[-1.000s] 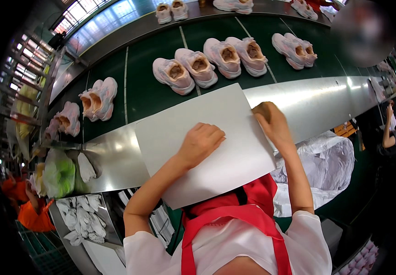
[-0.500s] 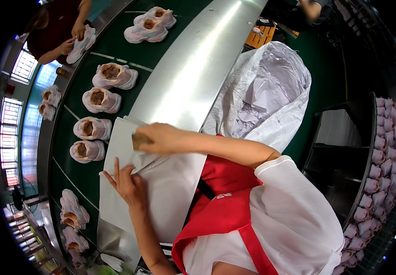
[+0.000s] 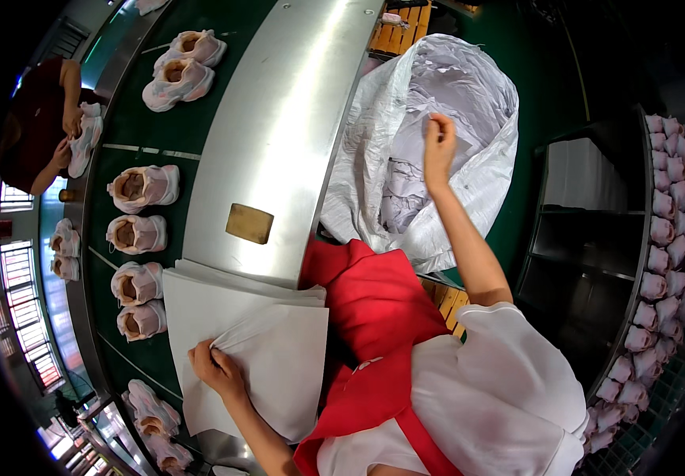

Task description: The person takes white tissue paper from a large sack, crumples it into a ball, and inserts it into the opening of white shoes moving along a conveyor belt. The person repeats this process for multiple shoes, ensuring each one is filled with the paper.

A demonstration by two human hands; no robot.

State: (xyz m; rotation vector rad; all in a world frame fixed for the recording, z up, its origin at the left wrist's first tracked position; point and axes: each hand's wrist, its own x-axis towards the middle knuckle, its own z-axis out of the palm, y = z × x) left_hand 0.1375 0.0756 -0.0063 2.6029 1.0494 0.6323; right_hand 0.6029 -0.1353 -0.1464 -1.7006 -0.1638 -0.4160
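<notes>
My left hand (image 3: 219, 371) rests on a stack of white paper sheets (image 3: 287, 341), its fingers bent in a pinch. Creases in the top sheet run together at those fingertips. Over a big white woven sack (image 3: 495, 190) on the right is my right hand (image 3: 440, 151), fingers curled together; whether anything is in them is hidden. Crumpled white paper (image 3: 410, 186) fills the sack under that hand. A small brown rectangular block (image 3: 249, 224) lies alone on the metal bench (image 3: 267, 135), just beyond the paper stack.
Pale pink and white sneakers (image 3: 142, 187) stand in pairs on a green conveyor (image 3: 172, 131) to the left. Across it a co-worker's hands (image 3: 65, 139) hold another sneaker. At the right are a dark shelf (image 3: 580, 238) and a rack of many pale shoes (image 3: 652, 282).
My right hand has let go of the brown block on the bench and swung right to the sack. My left hand's fingers, spread before, are now drawn in on the paper. My view has shifted.
</notes>
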